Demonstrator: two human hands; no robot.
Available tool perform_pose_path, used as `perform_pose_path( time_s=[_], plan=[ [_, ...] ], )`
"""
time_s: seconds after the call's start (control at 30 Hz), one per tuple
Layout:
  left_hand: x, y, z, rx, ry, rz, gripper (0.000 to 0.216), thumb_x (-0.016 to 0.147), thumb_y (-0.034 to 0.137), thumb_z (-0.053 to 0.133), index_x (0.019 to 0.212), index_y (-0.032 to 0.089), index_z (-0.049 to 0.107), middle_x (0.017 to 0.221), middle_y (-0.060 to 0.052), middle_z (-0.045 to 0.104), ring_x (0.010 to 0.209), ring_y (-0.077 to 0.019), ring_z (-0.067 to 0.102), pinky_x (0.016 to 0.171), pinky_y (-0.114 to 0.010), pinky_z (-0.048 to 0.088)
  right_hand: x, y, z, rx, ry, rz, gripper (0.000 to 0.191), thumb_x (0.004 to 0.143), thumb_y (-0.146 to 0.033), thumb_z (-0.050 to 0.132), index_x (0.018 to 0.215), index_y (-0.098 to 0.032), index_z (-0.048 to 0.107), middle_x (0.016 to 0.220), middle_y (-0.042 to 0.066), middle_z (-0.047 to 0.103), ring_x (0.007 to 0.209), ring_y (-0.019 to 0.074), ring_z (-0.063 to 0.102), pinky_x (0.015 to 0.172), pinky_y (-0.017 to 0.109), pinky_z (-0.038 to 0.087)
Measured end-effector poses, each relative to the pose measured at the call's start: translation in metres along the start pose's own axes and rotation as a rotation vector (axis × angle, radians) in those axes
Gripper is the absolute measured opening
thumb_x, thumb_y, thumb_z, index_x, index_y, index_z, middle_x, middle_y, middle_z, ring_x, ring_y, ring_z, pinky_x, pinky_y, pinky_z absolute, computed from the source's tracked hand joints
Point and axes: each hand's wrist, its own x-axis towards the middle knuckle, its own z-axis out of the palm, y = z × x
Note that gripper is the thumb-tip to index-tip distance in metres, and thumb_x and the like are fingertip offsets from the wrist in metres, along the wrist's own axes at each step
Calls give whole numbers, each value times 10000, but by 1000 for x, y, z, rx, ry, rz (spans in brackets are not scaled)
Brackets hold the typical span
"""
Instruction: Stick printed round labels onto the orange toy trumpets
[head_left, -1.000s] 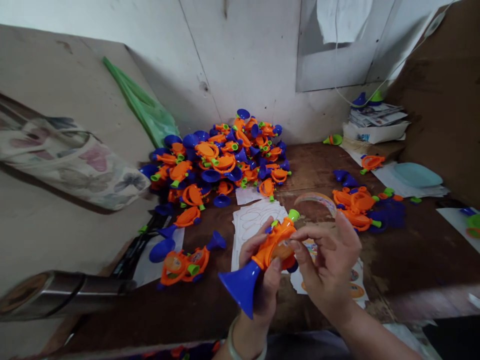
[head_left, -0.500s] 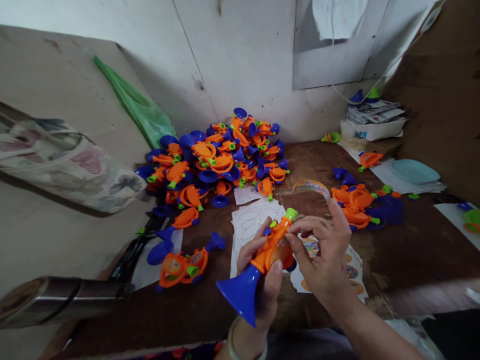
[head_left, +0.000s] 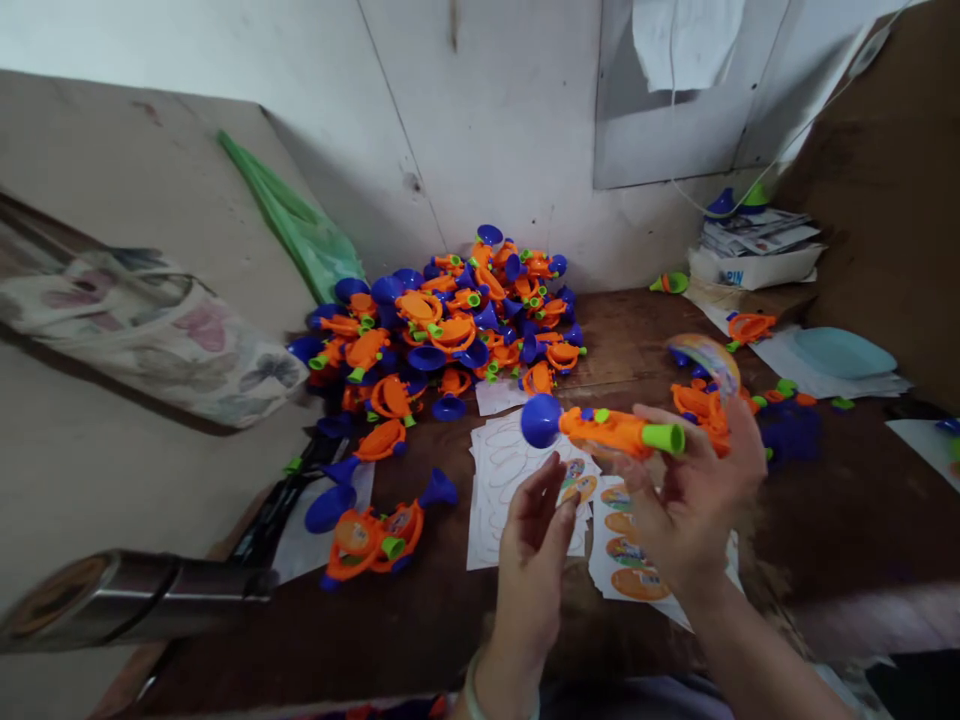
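A toy trumpet (head_left: 611, 430) is held up in the right hand (head_left: 694, 510), above the worktop (head_left: 847, 520) at about 2 o'clock from the wrists. It is held level, with its blue bell pointed toward 9 o'clock and its green mouthpiece toward 3 o'clock. Its orange body is gripped by the right hand's closely curled fingers (head_left: 652, 425). The left hand (head_left: 532, 570) is raised empty and apart from the trumpet, its fingers (head_left: 544, 510) spread wide, and a pale bangle (head_left: 472, 690) is worn on that wrist.

Directly below the hands, white sheets printed with outlines (head_left: 502, 500) are laid at about 11 o'clock, and a sticker sheet with orange ovals (head_left: 626, 555) is laid at about 1 o'clock. A large heap of orange-and-blue trumpets (head_left: 450, 330) is piled at 11 o'clock against the wall, and a smaller orange cluster (head_left: 694, 405) is seen at 2 o'clock, partly hidden by the right hand. A curved iridescent strip (head_left: 705, 360) is seen just beyond that hand, though whether it is touched cannot be told. Two more trumpets (head_left: 375, 540) are laid at 9 o'clock.
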Motion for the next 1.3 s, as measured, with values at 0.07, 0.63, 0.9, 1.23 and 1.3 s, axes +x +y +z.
perform_pose_path(
  time_s=[0.07, 0.63, 0.9, 1.23, 1.3],
  plan=[
    [1, 5, -7, 87, -79, 124, 597, 841, 381, 943, 1401, 358, 737, 1648, -85, 611, 1556, -352, 539, 1221, -456, 534, -7, -5, -3, -120, -109, -78, 555, 957, -162, 777, 1449, -359, 610, 1237, 49, 776, 1174, 286, 759, 1096, 537, 621],
    [0, 24, -14, -157, -259, 133, 586, 845, 336, 925, 1400, 367, 738, 1645, -76, 619, 1484, -361, 617, 1208, -460, 544, 14, -26, 5, 406, -228, 550, 252, 816, -347, 967, 810, -226, 747, 681, -47, 724, 553, 59, 665, 545, 104, 575],
    [-2, 27, -9, -72, -305, 231, 559, 896, 335, 892, 1425, 365, 714, 1674, -70, 589, 1427, -302, 675, 1133, -347, 596, 12, -23, 10, 292, -163, 477, 163, 797, -201, 900, 800, -234, 741, 686, -59, 725, 555, 56, 674, 556, 96, 567],
    [0, 25, -8, 39, -221, 306, 463, 915, 332, 883, 1357, 333, 746, 1619, -90, 640, 1418, -288, 682, 1156, -364, 575, 10, -24, 10, 185, -176, 351, 150, 844, -168, 843, 826, -233, 709, 707, -41, 728, 557, 90, 678, 532, 144, 573],
    [0, 24, -7, 40, -208, 300, 413, 941, 316, 855, 1340, 328, 750, 1607, -92, 650, 1418, -292, 682, 1161, -390, 576, 11, -25, 10, 174, -174, 342, 147, 844, -159, 835, 826, -234, 709, 706, -40, 723, 558, 91, 674, 532, 150, 571]
  ],
)
